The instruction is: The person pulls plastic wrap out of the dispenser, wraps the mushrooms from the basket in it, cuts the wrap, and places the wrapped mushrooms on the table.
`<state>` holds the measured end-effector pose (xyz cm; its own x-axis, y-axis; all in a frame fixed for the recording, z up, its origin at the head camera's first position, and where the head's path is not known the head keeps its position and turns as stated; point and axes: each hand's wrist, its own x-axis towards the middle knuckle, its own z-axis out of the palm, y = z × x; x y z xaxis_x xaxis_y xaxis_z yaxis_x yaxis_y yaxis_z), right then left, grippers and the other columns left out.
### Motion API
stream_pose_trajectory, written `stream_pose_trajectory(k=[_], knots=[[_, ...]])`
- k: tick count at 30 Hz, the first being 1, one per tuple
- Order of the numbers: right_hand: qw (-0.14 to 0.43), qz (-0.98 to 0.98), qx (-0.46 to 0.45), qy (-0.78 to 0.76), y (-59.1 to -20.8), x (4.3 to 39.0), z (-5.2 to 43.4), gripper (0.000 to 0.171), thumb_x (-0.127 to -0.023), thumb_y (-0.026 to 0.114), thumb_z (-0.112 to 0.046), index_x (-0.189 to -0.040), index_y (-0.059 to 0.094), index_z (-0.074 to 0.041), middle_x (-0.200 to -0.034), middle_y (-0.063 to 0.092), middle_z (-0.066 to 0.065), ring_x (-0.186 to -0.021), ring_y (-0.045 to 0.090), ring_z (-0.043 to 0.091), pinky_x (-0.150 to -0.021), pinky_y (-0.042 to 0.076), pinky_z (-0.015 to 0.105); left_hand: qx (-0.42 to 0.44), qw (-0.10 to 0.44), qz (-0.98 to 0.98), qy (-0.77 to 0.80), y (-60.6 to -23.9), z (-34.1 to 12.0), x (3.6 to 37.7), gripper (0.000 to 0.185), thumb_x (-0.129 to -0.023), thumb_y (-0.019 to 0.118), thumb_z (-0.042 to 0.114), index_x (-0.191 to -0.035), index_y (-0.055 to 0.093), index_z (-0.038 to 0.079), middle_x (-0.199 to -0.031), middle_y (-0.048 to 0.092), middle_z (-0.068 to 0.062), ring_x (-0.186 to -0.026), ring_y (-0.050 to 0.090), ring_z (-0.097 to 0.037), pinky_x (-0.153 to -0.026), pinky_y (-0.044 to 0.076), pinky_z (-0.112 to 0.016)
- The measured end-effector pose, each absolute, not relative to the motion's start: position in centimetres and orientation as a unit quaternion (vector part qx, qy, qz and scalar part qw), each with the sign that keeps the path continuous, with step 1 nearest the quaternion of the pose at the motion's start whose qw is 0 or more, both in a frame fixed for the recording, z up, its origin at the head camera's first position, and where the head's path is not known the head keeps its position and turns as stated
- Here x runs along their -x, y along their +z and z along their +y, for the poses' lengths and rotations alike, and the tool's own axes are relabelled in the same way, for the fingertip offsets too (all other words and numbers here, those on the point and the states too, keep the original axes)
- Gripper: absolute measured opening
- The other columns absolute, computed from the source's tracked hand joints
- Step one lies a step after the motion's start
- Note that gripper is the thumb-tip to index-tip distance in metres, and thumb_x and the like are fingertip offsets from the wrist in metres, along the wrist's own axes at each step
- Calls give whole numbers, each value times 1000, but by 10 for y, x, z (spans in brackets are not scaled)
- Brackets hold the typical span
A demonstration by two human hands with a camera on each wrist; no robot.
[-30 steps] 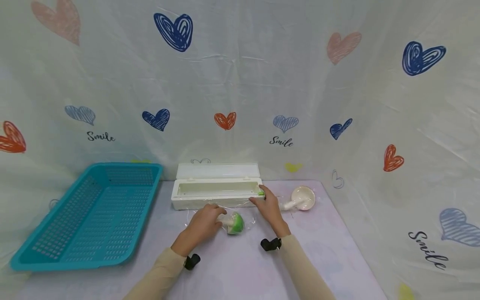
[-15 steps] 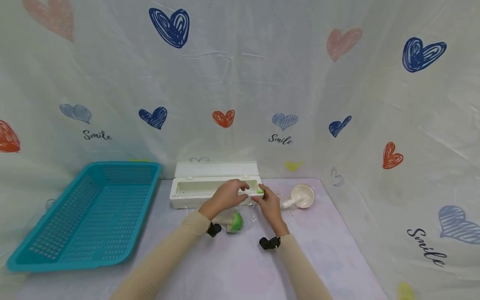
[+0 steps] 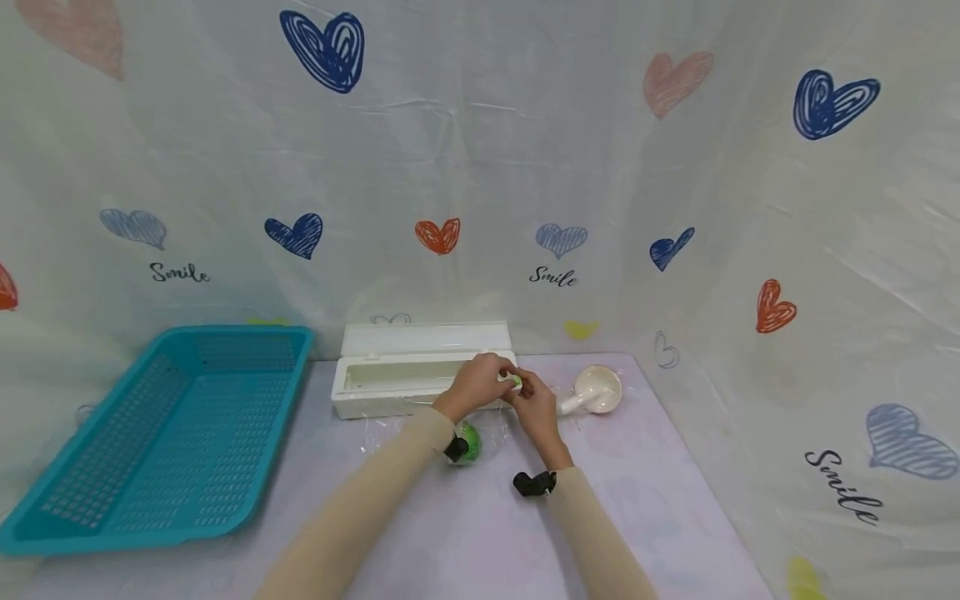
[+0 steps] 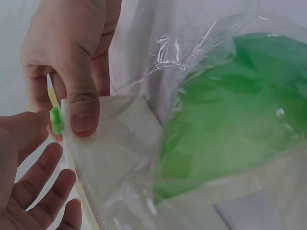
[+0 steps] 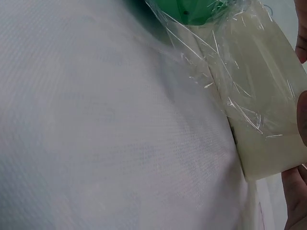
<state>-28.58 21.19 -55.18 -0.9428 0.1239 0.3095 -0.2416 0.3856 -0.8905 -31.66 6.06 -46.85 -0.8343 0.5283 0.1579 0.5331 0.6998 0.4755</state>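
A long white cling film dispenser [image 3: 382, 404] stands at the back of the table with its lid [image 3: 426, 338] raised. My left hand [image 3: 477, 385] reaches across to the dispenser's right end, its fingertips pinching the small green slide cutter [image 4: 56, 120]. There my right hand [image 3: 536, 410] grips the end of the box, thumb on its front face in the left wrist view. Clear film [image 5: 249, 91] hangs over the box front. Under the film, partly behind my left wrist, lies a mushroom-shaped thing with a green cap [image 3: 470, 440]; its pale stem is hidden in the head view.
A large turquoise plastic basket [image 3: 281, 433] stands on the left of the table. To the right of the dispenser is a cream round dish with a handle [image 3: 598, 389], film around it. A curtain printed with hearts [image 3: 450, 150] closes off the back and right.
My left hand has left the wrapped mushroom-shaped thing and moved up and right to the green slide cutter. My right hand has stayed at the box's end. The head view has shifted slightly.
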Motion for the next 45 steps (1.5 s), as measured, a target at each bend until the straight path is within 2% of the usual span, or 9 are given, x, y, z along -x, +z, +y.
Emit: stream_pose_trajectory(k=[3,6,10,20,24,26,33,41,45], knots=[[163,-809,-40,564,-552,287,212,45,-84,84,-6,-127,70,-5,-121,74,17,-97,72,17,-75,53,15,283,14,-927,-245,-471,61,317,21,-96,74,22,-113,78,11,-100,76,-5,-92,68,-20,-77,56,-34],[158,-803,-39,573,-551,286,212,46,-84,84,-6,-127,69,-1,-126,71,22,-115,70,30,-85,57,21,285,20,-929,-236,-473,61,317,18,-97,73,21,-111,79,10,-100,76,-3,-92,69,-19,-79,56,-34],[151,-804,-37,574,-548,286,212,49,-84,84,-7,-129,67,1,-126,70,25,-112,71,36,-83,58,22,288,19,-930,-228,-473,58,316,16,-98,72,19,-110,78,10,-101,76,-3,-95,70,-19,-83,57,-35],[144,-810,-32,568,-548,288,215,53,-83,85,-8,-131,66,0,-135,65,22,-105,74,32,-78,56,17,290,17,-937,-191,-467,50,314,11,-100,69,19,-103,78,12,-96,78,-1,-86,71,-17,-76,58,-38],[139,-809,-35,571,-549,286,215,52,-83,85,-8,-131,66,1,-133,67,22,-97,76,30,-72,55,16,289,8,-941,-176,-468,47,312,15,-102,66,19,-108,77,11,-100,78,-2,-88,73,-17,-77,59,-36],[136,-806,-35,575,-549,286,215,53,-83,84,-8,-131,66,2,-133,66,22,-102,75,30,-74,56,16,288,6,-943,-168,-469,46,312,16,-102,65,19,-109,76,10,-101,78,-3,-88,73,-18,-77,59,-36],[133,-813,-34,566,-548,283,215,54,-83,84,-9,-133,65,-1,-130,68,21,-92,76,25,-72,55,15,297,26,-944,-139,-475,40,315,14,-101,68,22,-104,76,11,-96,77,0,-84,71,-16,-74,58,-34],[129,-816,-38,562,-549,285,215,54,-85,83,-11,-134,64,0,-136,64,24,-118,69,32,-82,58,22,294,22,-945,-138,-474,32,313,14,-100,69,22,-104,77,10,-96,77,-1,-83,71,-15,-73,59,-34],[131,-818,-39,559,-549,285,215,55,-84,83,-10,-135,64,0,-133,66,24,-113,71,33,-80,60,24,293,24,-946,-138,-474,28,312,14,-100,69,22,-103,77,10,-94,76,-1,-79,69,-13,-71,58,-32]])
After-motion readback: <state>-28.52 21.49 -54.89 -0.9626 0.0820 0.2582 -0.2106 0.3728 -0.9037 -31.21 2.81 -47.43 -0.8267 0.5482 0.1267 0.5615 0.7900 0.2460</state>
